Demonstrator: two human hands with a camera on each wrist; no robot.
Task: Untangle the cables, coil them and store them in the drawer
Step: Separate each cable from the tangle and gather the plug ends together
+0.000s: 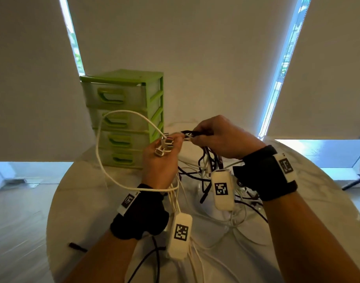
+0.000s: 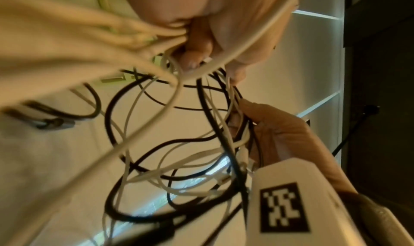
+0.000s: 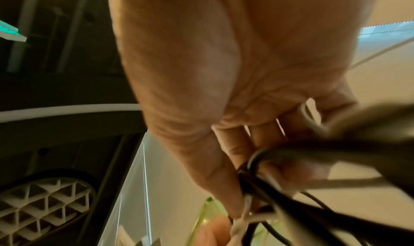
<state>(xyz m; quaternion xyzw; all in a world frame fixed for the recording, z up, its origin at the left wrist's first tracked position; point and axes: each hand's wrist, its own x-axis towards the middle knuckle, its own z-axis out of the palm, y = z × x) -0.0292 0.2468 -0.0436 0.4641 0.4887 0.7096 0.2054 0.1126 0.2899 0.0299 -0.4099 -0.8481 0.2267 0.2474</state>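
Note:
A tangle of black and white cables [image 1: 213, 176] hangs from both hands down onto the round table [image 1: 77, 193]. My left hand [image 1: 165, 152] grips a bunch of white cables [image 2: 156, 35], their white connectors [image 1: 165, 146] sticking up above its fingers, and a white cable loop [image 1: 105, 139] arcs out to the left. My right hand [image 1: 220, 137] pinches a bundle of black cables [image 3: 275, 196] with a white strand in it, close to my left fingertips. The green drawer unit [image 1: 126, 117] stands behind, all its drawers closed.
More white cables [image 1: 226, 227] and a black cable [image 1: 152, 254] trail over the table toward its front edge. A black plug [image 1: 75, 246] lies at the front left. Wrist cameras with printed markers [image 1: 181, 231] hang under both wrists. Blinds and windows stand behind the table.

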